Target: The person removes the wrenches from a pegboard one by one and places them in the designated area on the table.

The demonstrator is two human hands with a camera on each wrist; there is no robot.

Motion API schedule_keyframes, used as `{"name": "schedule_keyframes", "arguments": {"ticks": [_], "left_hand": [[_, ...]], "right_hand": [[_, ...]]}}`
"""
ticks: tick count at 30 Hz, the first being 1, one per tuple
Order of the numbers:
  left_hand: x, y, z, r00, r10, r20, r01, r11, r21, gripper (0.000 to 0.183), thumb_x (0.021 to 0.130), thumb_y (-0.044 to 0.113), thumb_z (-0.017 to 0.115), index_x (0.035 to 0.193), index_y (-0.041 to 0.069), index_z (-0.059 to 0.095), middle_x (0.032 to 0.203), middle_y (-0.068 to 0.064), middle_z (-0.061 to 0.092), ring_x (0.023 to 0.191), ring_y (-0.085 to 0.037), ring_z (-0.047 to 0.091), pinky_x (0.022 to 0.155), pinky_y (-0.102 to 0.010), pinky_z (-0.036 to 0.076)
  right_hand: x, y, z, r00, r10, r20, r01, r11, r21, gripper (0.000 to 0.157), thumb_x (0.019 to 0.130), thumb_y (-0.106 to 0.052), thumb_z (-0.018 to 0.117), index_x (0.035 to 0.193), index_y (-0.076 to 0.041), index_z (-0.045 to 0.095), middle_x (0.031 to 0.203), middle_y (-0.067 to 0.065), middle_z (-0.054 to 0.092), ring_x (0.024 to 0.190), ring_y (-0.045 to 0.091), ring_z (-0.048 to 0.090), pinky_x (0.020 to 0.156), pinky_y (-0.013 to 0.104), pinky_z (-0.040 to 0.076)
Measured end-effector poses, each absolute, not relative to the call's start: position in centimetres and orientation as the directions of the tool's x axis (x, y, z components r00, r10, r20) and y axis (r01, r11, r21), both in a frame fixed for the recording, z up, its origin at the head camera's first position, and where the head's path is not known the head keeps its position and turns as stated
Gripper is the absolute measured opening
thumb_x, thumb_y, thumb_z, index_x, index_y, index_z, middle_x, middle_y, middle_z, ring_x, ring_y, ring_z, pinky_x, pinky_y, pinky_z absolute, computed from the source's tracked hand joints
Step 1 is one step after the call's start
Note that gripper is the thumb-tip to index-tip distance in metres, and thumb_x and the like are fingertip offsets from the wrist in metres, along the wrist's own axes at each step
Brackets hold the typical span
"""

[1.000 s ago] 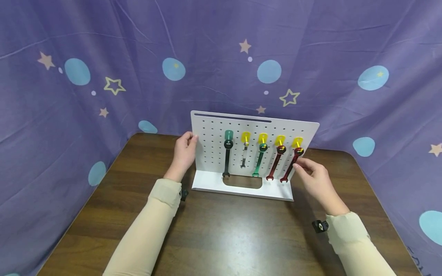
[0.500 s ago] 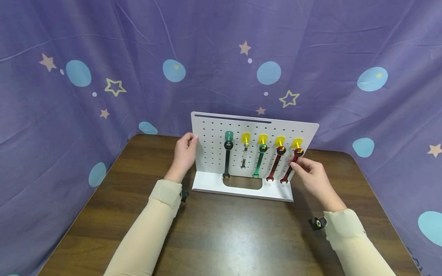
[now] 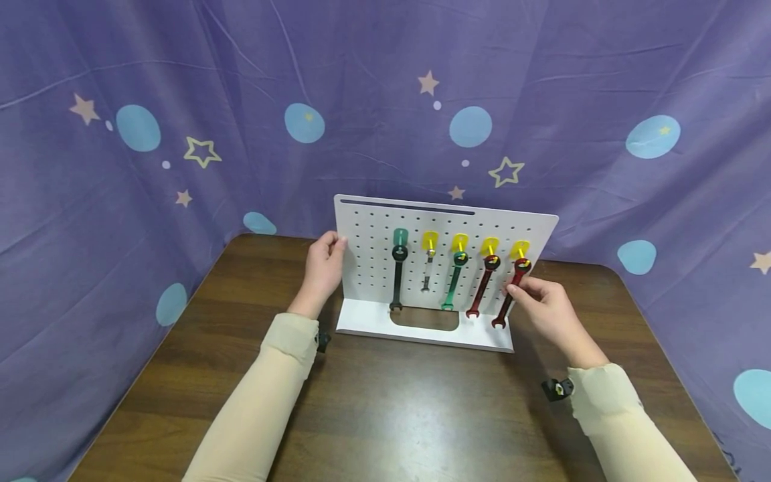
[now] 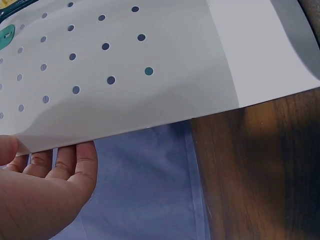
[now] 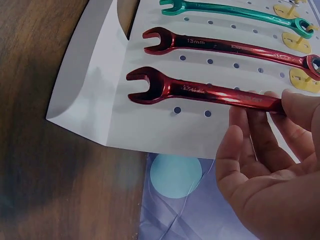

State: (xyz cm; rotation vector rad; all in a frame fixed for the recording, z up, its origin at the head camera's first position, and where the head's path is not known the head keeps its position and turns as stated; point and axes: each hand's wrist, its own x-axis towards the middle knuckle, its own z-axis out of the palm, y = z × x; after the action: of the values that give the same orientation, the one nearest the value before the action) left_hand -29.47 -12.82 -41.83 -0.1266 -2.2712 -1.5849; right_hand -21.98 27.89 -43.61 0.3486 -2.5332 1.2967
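A white pegboard stand stands upright on the table. My left hand grips its left edge; in the left wrist view the thumb is at the front and the fingers go behind. At the right side, my right hand pinches the shank of the rightmost red combination wrench. That wrench's ring end is still around its yellow hook, and its open end stands off the board. To its left hang another red wrench, a green wrench, a small silver wrench and a black wrench.
The black wrench hangs from a green hook, the others from yellow ones. Brown wooden table lies in front of the stand. A purple patterned curtain hangs behind and at both sides.
My right hand has moved slightly left and taken hold of the rightmost red wrench. Its open end has shifted down and out from the board. The left hand stays at the board's edge.
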Motion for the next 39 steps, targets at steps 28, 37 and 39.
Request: {"name": "schedule_keyframes", "arguments": {"ticks": [28,37,39], "left_hand": [[-29.3,-12.7,-41.7,-0.932,-0.138,0.334,0.266,0.365,0.892,0.021,0.107,0.010,0.052,0.096,-0.005,0.062,0.072,-0.008,0.047,0.070,-0.020,0.043,0.062,-0.030,0.036],[-29.4,-12.7,-41.7,-0.929,-0.136,0.344,0.275,0.368,0.888,0.021,0.107,0.010,0.053,0.095,-0.005,0.061,0.072,-0.007,0.046,0.069,-0.020,0.043,0.061,-0.030,0.036],[-29.4,-12.7,-41.7,-0.930,-0.136,0.343,0.274,0.367,0.889,0.021,0.107,0.011,0.053,0.094,-0.005,0.061,0.071,-0.007,0.046,0.069,-0.020,0.043,0.061,-0.030,0.035]], "right_hand": [[-20.9,28.8,-43.3,-0.966,-0.148,0.213,-0.256,0.407,-0.877,0.022,0.102,-0.011,0.065,0.108,0.008,0.072,0.097,0.017,0.073,0.083,0.012,0.066,0.070,0.025,0.055],[-20.4,28.8,-42.9,-0.970,-0.147,0.193,-0.238,0.412,-0.879,0.024,0.101,-0.015,0.067,0.109,0.007,0.072,0.096,0.011,0.074,0.081,0.015,0.067,0.071,0.026,0.054],[-20.3,28.8,-42.9,-0.970,-0.149,0.193,-0.238,0.410,-0.880,0.026,0.101,-0.015,0.067,0.110,0.008,0.071,0.095,0.011,0.074,0.079,0.016,0.067,0.070,0.027,0.054]]}}
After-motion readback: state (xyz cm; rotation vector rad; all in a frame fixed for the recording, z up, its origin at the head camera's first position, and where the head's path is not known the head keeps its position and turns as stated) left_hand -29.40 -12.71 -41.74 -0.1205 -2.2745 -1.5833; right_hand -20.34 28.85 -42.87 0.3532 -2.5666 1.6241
